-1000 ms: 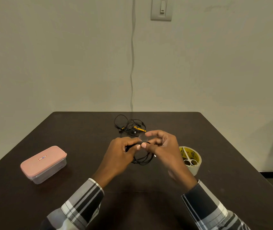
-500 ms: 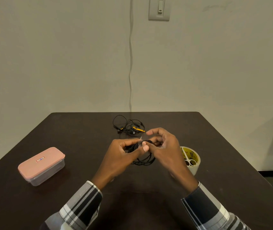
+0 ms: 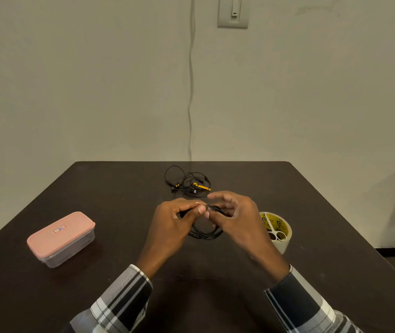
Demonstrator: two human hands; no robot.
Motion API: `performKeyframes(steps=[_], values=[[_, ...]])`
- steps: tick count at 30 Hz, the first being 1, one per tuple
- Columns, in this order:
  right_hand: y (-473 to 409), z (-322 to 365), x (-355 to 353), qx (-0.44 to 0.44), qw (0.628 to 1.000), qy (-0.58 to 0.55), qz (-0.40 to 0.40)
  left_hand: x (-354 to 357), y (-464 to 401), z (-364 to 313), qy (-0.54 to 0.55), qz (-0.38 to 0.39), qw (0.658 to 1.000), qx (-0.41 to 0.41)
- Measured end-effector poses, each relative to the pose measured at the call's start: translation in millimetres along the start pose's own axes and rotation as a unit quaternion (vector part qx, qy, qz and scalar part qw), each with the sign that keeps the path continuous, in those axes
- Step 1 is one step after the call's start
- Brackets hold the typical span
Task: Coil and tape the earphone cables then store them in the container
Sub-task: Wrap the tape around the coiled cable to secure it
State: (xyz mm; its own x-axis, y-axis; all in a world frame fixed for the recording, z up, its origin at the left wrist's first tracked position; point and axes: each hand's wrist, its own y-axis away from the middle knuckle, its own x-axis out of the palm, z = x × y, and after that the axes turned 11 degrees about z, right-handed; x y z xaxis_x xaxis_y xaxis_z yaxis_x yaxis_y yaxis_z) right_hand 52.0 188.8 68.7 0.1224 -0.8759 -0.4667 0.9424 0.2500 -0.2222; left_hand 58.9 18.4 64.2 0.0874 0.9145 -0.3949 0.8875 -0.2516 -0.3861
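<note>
A coiled black earphone cable (image 3: 206,233) hangs between my hands above the middle of the dark table (image 3: 119,193). My left hand (image 3: 175,222) pinches the top of the coil with thumb and fingers. My right hand (image 3: 235,215) pinches the same spot from the right, its other fingers spread; a bit of clear tape seems to sit there. A second, loose earphone (image 3: 188,182) with yellow parts lies tangled behind my hands. The clear container with a pink lid (image 3: 60,237) stands shut at the left.
A roll of tape (image 3: 279,233) with small scissors (image 3: 274,233) resting in its core stands just right of my right hand. A wall cord and switch are behind the table. A dark chair part shows at the far right.
Both hands stay on the coil's top; my fingers have shifted slightly around the pinch point. The coil hangs in much the same place.
</note>
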Motion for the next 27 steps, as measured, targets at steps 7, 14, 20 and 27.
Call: performKeyframes(steps=[7,14,20,27], values=[[0.7,2.0,5.3,0.026,0.999,-0.002,0.032,3.5,3.6,5.8,-0.085,0.005,0.996,0.011],[1.7,2.7,6.4,0.043,0.981,-0.187,0.009,-0.2,3.0,1.3,-0.059,0.008,0.998,0.016],[4.2,-0.7,0.8,0.044,0.969,-0.242,0.024,-2.4,3.7,-0.7,-0.046,0.021,0.999,0.007],[9.3,1.2,-2.4,0.036,0.968,-0.245,0.035,-6.3,1.4,-1.9,-0.061,0.044,0.997,0.020]])
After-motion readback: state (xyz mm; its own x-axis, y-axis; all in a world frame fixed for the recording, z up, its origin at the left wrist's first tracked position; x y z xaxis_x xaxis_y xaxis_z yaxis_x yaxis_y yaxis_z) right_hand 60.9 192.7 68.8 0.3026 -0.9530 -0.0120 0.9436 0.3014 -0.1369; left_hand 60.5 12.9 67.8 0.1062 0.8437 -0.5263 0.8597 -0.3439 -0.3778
